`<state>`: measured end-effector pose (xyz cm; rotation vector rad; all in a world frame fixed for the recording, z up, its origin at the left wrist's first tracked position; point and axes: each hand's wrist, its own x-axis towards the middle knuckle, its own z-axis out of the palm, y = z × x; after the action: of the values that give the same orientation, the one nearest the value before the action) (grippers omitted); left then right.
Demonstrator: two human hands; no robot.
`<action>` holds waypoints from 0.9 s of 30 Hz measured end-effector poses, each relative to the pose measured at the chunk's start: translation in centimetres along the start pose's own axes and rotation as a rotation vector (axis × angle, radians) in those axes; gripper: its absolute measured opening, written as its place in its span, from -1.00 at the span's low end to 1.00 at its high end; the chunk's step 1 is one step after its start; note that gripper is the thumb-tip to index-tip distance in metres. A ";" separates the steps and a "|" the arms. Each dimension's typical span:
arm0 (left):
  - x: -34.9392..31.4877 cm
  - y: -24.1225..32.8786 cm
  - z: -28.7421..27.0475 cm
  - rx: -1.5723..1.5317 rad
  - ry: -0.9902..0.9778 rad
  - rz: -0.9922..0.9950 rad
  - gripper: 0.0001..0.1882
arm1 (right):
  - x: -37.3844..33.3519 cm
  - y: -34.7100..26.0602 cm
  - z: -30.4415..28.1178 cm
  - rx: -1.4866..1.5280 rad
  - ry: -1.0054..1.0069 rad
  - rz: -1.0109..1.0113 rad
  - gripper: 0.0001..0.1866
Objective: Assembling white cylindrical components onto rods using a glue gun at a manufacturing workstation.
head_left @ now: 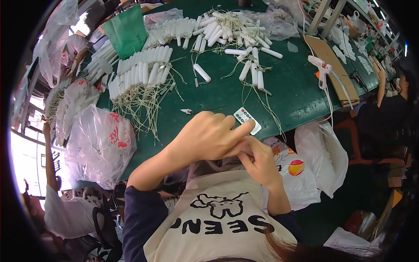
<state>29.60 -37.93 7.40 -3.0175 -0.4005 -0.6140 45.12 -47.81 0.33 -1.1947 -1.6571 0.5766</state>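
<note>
Both my hands meet in front of my chest by the table's near edge. My left hand (206, 136) is closed, its fingertips pressed against the other hand. The fingers of my right hand (259, 160) are bent into a pinch. Whatever lies between them is hidden. A small white remote control (250, 124) with dark buttons and one red button shows just beyond my fingers; my left fingertip overlaps it, and I cannot tell whether they touch. To the left of it, a small white pointed piece (187, 111) lies on the green table (214, 96).
White tubes with thin cords form a heap (218, 32) at the back and rows (142, 72) at the left. A white glue gun (322, 70) lies by cardboard (334, 74) on the right. Plastic bags (100, 142) bulge at the near left. Other people sit at both sides.
</note>
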 end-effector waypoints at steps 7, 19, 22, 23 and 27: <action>-0.4 -1.4 0.0 -0.381 0.036 -0.328 -0.77 | -0.1 0.3 0.2 0.008 0.045 0.086 -0.70; -0.8 -0.2 0.3 -0.317 -0.135 -0.174 -0.64 | -0.1 1.0 1.4 -0.070 0.010 0.029 -0.69; -1.3 0.1 1.2 -0.384 -0.161 -0.239 -0.64 | -0.7 2.5 2.2 -0.055 -0.003 -0.008 -0.68; -1.4 -0.1 1.9 -0.574 -0.112 -0.274 -0.64 | -0.8 2.8 2.2 -0.025 -0.009 0.005 -0.68; -1.4 -4.0 3.9 -0.802 -0.051 -0.645 -0.67 | -1.3 3.0 1.9 0.126 0.026 0.136 -0.68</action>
<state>28.81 -34.06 3.17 -3.6141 -1.4885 -0.8991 44.84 -47.43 -3.42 -1.2238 -1.5026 0.7365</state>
